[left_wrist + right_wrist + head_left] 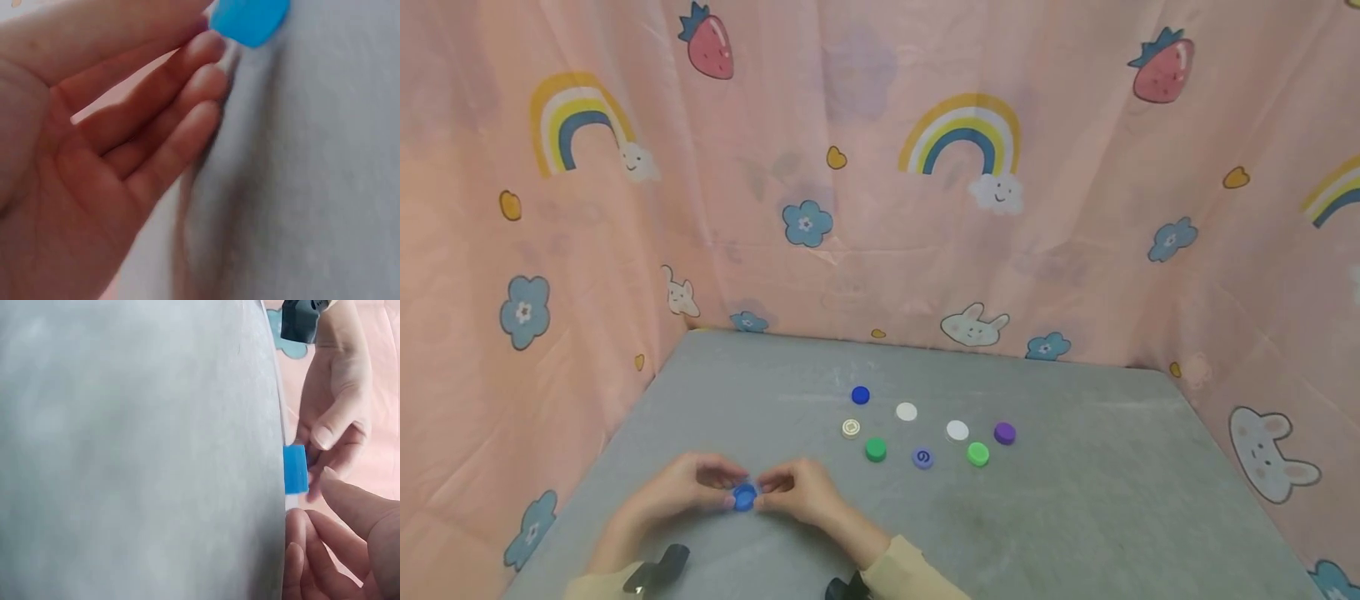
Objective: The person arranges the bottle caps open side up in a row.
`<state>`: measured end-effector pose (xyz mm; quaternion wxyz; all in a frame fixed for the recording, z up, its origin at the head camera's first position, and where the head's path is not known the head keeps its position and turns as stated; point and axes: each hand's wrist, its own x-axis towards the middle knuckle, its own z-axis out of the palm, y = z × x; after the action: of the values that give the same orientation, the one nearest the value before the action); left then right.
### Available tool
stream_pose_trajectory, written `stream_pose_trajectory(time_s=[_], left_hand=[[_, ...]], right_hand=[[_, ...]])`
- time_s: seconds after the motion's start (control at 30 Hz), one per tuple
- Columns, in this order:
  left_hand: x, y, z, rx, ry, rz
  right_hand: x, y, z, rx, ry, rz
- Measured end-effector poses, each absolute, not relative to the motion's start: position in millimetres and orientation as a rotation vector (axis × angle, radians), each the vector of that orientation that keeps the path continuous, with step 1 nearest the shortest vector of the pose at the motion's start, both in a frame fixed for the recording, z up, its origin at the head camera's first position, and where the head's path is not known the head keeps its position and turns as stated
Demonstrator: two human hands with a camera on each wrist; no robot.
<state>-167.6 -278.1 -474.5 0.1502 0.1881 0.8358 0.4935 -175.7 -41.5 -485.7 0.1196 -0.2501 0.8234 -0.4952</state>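
Both hands meet over the near left part of the grey table (pixel 1097 508), and I record them as engaged on one item, a blue cap (pixel 744 497). Left hand (pixel 681 487): thumb and fingertips pinch the cap's left side, the remaining fingers extended beside it. Right hand (pixel 805 496): thumb and forefinger set narrowly about the cap's right edge; I judge this a light pinch, though exact contact is obscured. The right-wrist view shows the cap side-on between the two hands, with something pale next to it that I cannot identify. Whether the cap touches the table I cannot tell.

Apart from the hands, farther back and to the right, lie a dark blue disc (pixel 861 395), a cream disc (pixel 851 428), two white discs (pixel 906 412), a green cap (pixel 876 450), a periwinkle cap (pixel 922 457) with a spiral mark, a light green cap (pixel 977 454) and a purple cap (pixel 1004 433).

Risks, in my judgement: the cap is small and held by fingertips only, so uneven pressure from the two sides could make it twist or spring out. One hand letting go early could drop it, and a round piece may roll. A careless sweep of the right forearm could disturb the nearer discs. My wrist views are partly blurred, so a slip could go unnoticed.
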Motion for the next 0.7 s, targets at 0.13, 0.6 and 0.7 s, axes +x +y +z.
stream_pose_trajectory(time_s=[0.13, 0.6, 0.7], left_hand=[[-174, -269, -468, 0.408, 2.49, 1.436], [-212, -222, -462, 0.379, 2.646, 1.409], [-219, -212, -462, 0.444, 2.635, 1.399]], right_hand=[[-181, -36, -487, -0.679, 2.415, -1.537], [-218, 10, -474, -0.573, 2.617, -1.573], [-224, 21, -472, -0.561, 2.633, -1.586]])
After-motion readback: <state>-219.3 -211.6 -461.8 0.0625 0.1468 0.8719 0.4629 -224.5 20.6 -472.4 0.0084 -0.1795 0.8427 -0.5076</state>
